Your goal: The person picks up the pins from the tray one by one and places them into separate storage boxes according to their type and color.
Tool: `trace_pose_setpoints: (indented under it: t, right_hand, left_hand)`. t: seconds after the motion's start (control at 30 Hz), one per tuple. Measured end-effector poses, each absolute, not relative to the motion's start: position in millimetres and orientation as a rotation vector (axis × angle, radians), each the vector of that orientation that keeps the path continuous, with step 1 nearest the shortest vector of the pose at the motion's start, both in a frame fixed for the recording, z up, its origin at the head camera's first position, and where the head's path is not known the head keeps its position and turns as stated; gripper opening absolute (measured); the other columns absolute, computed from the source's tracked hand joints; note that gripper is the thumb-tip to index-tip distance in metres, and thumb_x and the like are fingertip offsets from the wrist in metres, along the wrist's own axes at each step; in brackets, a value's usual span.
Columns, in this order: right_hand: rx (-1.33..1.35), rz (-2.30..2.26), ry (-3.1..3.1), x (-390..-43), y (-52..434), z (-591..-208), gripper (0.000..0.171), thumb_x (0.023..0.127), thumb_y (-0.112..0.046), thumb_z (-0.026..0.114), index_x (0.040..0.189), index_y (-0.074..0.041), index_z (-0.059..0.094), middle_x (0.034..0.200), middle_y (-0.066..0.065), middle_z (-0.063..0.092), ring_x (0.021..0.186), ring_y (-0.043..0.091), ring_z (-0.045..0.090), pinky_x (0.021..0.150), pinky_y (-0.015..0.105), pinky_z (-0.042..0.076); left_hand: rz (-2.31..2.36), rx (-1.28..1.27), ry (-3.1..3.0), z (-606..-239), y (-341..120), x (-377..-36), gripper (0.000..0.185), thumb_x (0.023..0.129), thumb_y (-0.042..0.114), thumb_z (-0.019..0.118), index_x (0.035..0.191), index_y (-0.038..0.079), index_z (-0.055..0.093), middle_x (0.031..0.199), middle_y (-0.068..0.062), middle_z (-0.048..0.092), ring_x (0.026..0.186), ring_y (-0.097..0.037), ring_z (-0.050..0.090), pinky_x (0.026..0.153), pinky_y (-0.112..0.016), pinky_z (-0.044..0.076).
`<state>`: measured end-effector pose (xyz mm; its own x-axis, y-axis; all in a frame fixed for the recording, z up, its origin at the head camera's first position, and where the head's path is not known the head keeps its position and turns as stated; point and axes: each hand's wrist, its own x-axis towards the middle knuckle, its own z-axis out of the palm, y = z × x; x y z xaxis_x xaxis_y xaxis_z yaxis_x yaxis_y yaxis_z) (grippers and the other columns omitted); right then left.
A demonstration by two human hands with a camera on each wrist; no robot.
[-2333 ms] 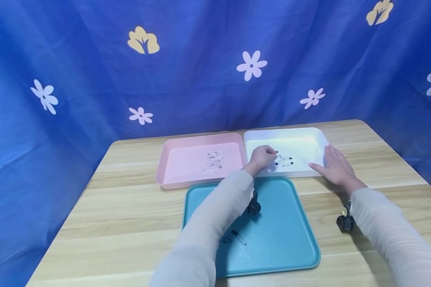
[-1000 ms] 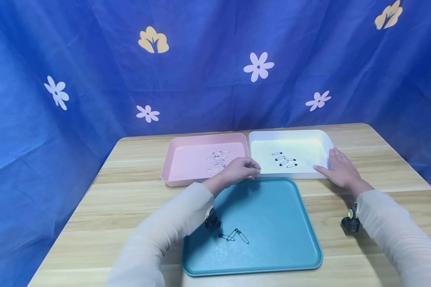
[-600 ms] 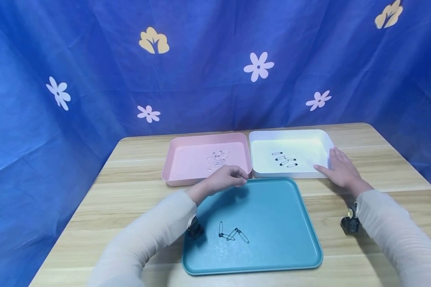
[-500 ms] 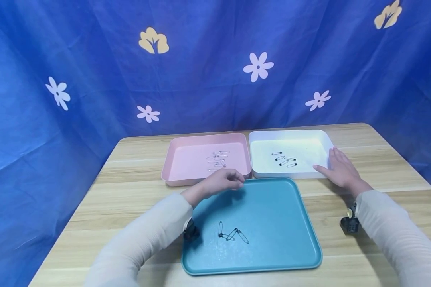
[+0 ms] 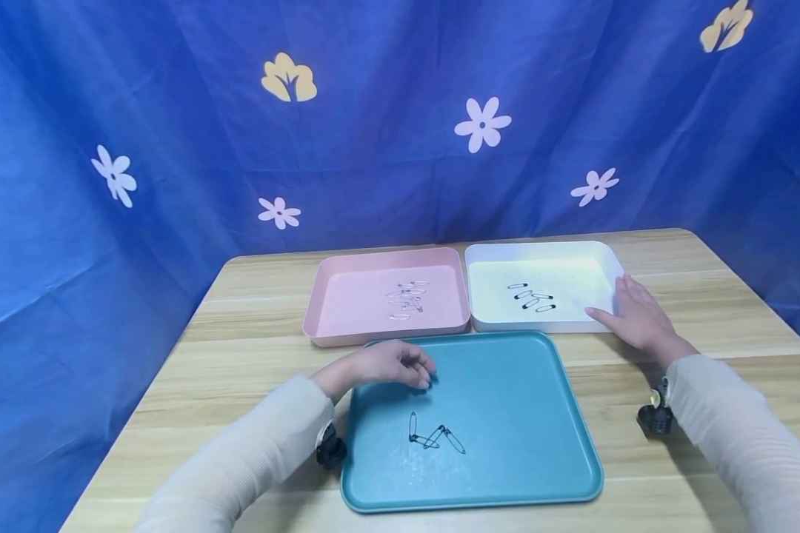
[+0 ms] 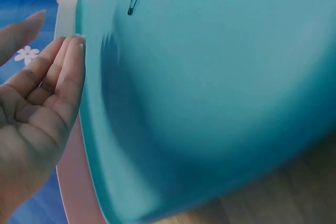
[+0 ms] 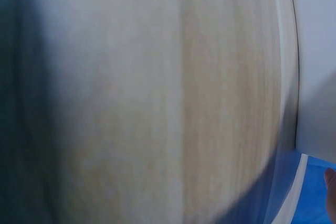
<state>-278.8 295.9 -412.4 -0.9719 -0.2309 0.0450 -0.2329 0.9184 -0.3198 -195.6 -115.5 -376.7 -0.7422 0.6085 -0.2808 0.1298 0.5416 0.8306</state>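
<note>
My left hand (image 5: pixel 388 364) hovers over the upper left part of the teal tray (image 5: pixel 507 474), its fingers relaxed and nothing between them; the left wrist view shows the bare palm (image 6: pixel 31 124). Several dark safety pins (image 5: pixel 453 441) lie linked or overlapping on that tray, below and right of the hand. At the white tray's (image 5: pixel 547 326) right front corner, my right hand (image 5: pixel 636 318) rests with fingers extended and thumb spread. Several black-headed safety pins (image 5: pixel 530 299) lie inside the white tray. The pink tray (image 5: pixel 347 337) holds several silvery safety pins (image 5: pixel 408 296).
The pink and white trays stand side by side at the back of the wooden table (image 5: pixel 193 385), with the teal tray in front. A blue curtain (image 5: pixel 373 148) with flower shapes hangs behind. Small black cameras (image 5: pixel 331 448) sit on both wrists.
My left hand released a safety pin in the white tray, then drew back left and toward me over the teal tray. The right hand has stayed at the white tray.
</note>
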Motion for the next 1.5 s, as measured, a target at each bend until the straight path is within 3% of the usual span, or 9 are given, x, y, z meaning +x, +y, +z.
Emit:
trace_pose_setpoints:
  t: [0.27, 0.57, 1.3, 1.5]
  right_hand:
    - [0.369, 0.510, -3.062, -279, 297, -414, 0.094, 0.083, -0.058, 0.032, 0.128, 0.018, -0.002, 0.134, 0.034, -0.005, 0.124, 0.043, -0.003, 0.098, 0.052, 0.002]
    - [0.366, 0.522, -3.054, -280, 295, -416, 0.094, 0.083, -0.058, 0.033, 0.128, 0.018, -0.001, 0.134, 0.035, -0.004, 0.124, 0.043, -0.002, 0.098, 0.052, 0.002]
    - [0.376, 0.524, -3.048, -278, 296, -414, 0.093, 0.084, -0.056, 0.033, 0.128, 0.018, -0.002, 0.133, 0.035, -0.004, 0.123, 0.044, -0.002, 0.098, 0.052, 0.002]
    - [0.379, 0.519, -3.050, -278, 296, -415, 0.093, 0.084, -0.056, 0.032, 0.128, 0.018, -0.002, 0.133, 0.035, -0.004, 0.123, 0.043, -0.003, 0.098, 0.052, 0.002]
  left_hand:
    - [1.094, 0.668, 2.176, -381, -126, -192, 0.025, 0.074, 0.006, 0.065, 0.097, 0.000, 0.060, 0.089, -0.007, 0.062, 0.081, -0.013, 0.058, 0.074, -0.024, 0.046]
    - [0.987, 0.798, 2.182, -390, -126, -185, 0.020, 0.071, 0.000, 0.066, 0.091, 0.002, 0.064, 0.083, -0.002, 0.064, 0.075, -0.010, 0.058, 0.069, -0.023, 0.048]
    - [0.768, 1.050, 2.216, -400, -122, -186, 0.006, 0.071, 0.002, 0.067, 0.074, 0.008, 0.066, 0.069, 0.010, 0.050, 0.065, -0.001, 0.047, 0.063, -0.018, 0.044]
    - [0.731, 0.999, 2.226, -394, -122, -187, 0.005, 0.072, 0.004, 0.066, 0.073, 0.008, 0.066, 0.070, 0.010, 0.053, 0.065, -0.003, 0.047, 0.063, -0.018, 0.043]
